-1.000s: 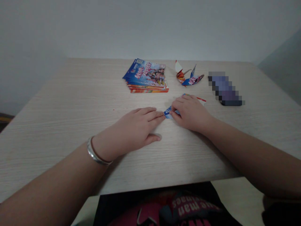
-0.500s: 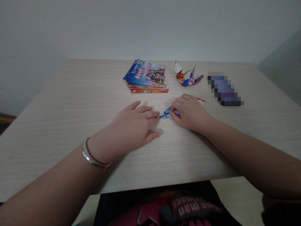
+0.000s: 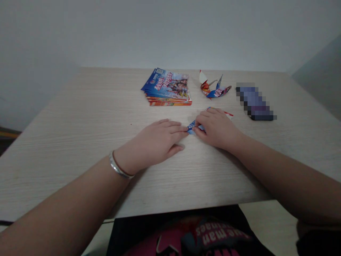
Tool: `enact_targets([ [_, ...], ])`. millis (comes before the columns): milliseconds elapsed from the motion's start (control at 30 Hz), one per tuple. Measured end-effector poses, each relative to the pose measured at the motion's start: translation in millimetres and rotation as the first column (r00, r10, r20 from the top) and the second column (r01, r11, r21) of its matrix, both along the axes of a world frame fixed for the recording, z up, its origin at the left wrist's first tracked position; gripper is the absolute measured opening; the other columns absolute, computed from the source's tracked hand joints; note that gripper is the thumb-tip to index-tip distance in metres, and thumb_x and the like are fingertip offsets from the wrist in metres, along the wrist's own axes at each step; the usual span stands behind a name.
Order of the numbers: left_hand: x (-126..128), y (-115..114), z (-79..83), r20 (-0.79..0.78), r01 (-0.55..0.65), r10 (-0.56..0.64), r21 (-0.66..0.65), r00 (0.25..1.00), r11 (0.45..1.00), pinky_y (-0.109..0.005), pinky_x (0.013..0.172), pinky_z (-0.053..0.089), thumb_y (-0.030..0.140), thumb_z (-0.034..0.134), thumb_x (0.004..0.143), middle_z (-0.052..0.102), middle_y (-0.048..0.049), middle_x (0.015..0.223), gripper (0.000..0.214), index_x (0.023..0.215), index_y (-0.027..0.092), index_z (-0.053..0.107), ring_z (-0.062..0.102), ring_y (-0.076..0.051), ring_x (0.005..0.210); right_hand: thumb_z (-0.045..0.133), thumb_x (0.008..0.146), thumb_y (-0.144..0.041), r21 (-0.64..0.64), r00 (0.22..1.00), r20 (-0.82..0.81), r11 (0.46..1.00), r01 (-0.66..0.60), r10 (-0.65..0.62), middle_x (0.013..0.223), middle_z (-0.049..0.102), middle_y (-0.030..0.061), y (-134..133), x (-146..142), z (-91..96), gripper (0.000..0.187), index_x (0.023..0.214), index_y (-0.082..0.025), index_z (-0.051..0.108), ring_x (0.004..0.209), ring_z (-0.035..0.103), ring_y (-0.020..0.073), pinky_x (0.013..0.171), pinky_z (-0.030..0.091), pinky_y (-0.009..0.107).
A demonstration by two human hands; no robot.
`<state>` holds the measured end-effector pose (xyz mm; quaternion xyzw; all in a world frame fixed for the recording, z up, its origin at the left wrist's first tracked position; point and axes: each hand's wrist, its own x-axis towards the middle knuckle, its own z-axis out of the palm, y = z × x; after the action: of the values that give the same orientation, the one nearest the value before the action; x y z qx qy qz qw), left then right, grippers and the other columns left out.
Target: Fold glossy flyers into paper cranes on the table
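Note:
A folded paper sheet [image 3: 191,126], printed blue with white and red parts, lies flat on the table between my hands. My left hand [image 3: 157,140] has its fingers stretched out, and the fingertips rest on the pointed left end of the paper. A silver bangle circles that wrist. Over the middle of the sheet my right hand [image 3: 216,127] is closed on it with bent fingers, covering most of it. The paper's red-edged far right corner shows behind the right knuckles.
At the back stands a fanned stack of printed leaflets [image 3: 169,87]. Right of it sit two folded paper cranes, an orange one [image 3: 204,86] and a blue one [image 3: 217,93]. A blurred-out dark phone [image 3: 254,103] lies farther right on the pale wooden table [image 3: 87,110].
My left hand has slid to the right along the paper's tip, toward my right hand, and its fingers lie closer together. My right hand has stayed almost in place.

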<state>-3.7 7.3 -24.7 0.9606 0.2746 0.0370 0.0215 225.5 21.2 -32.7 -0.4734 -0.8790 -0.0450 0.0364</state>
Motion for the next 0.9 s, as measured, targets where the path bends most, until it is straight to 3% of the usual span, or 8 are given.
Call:
enact_targets([
  [133,-3.0,-2.0,5.2,-0.049,-0.030,0.029,0.000,0.998,1.000,-0.041,0.114,0.036,0.038,0.049,0.100,0.063,-0.0061,0.138,0.041,0.135,0.019,0.059,0.055,-0.024,0.129,0.052,0.094,-0.033,0.088,0.997,-0.055,0.995,-0.049,0.054,0.093,0.070,0.0086,5.3,2.0,-2.4,0.021,0.088,-0.020,0.067,0.100,0.058,0.0277,0.102,0.036,0.045],
  [233,-4.5,-5.4,13.7,-0.087,-0.087,0.089,0.022,0.992,0.996,-0.045,0.111,0.038,0.039,0.051,0.099,0.065,-0.0073,0.134,0.039,0.131,0.019,0.061,0.057,-0.027,0.124,0.059,0.090,-0.034,0.160,0.976,-0.204,0.986,-0.044,0.077,0.107,0.069,0.0084,12.7,4.9,-6.8,0.015,0.093,-0.021,0.066,0.112,0.056,0.0287,0.113,0.029,0.049],
  [367,-1.7,-7.0,17.1,-0.093,-0.104,0.106,0.026,0.990,0.994,-0.046,0.106,0.043,0.041,0.053,0.098,0.065,-0.0117,0.125,0.041,0.130,0.016,0.061,0.059,-0.028,0.116,0.069,0.082,-0.039,0.147,0.918,-0.393,0.983,0.112,-0.046,0.136,0.058,0.0168,19.5,11.7,-13.5,0.044,0.119,-0.017,0.062,0.128,0.050,0.0339,0.109,0.038,0.050],
  [500,2.3,-2.7,9.1,-0.040,-0.065,0.066,0.024,0.997,0.998,-0.044,0.100,0.047,0.041,0.052,0.098,0.064,-0.0150,0.117,0.040,0.124,0.013,0.063,0.058,-0.029,0.112,0.069,0.081,-0.037,0.031,0.887,-0.446,0.989,0.148,-0.119,0.133,0.062,0.0152,22.9,16.3,-17.5,0.057,0.132,-0.016,0.055,0.122,0.057,0.0333,0.106,0.042,0.051],
  [567,2.7,-0.8,3.8,0.005,-0.049,0.049,0.027,0.999,0.998,-0.044,0.107,0.044,0.041,0.053,0.098,0.062,-0.0169,0.125,0.040,0.121,0.011,0.064,0.055,-0.030,0.121,0.068,0.081,-0.035,0.019,0.875,-0.468,0.988,0.152,-0.126,0.134,0.063,0.0149,24.9,17.1,-18.4,0.060,0.135,-0.016,0.053,0.120,0.058,0.0330,0.105,0.044,0.050],
  [700,1.8,-0.2,-2.2,0.044,-0.039,0.038,0.022,0.998,0.999,-0.041,0.114,0.038,0.042,0.052,0.098,0.050,-0.0193,0.147,0.048,0.131,0.008,0.056,0.049,-0.029,0.135,0.064,0.081,-0.027,-0.026,0.847,-0.493,0.976,0.215,-0.200,0.116,0.069,0.0153,28.0,17.3,-17.6,0.051,0.130,-0.013,0.057,0.104,0.064,0.0306,0.092,0.051,0.047],
  [900,3.1,0.4,-2.2,0.023,-0.054,0.054,0.019,0.998,0.998,-0.044,0.111,0.041,0.045,0.051,0.099,0.056,-0.0175,0.143,0.055,0.141,0.010,0.050,0.055,-0.030,0.127,0.063,0.083,-0.027,-0.026,0.852,-0.465,0.966,0.258,-0.240,0.102,0.069,0.0136,25.5,16.2,-12.9,0.043,0.124,-0.014,0.060,0.098,0.062,0.0300,0.089,0.050,0.046],
])
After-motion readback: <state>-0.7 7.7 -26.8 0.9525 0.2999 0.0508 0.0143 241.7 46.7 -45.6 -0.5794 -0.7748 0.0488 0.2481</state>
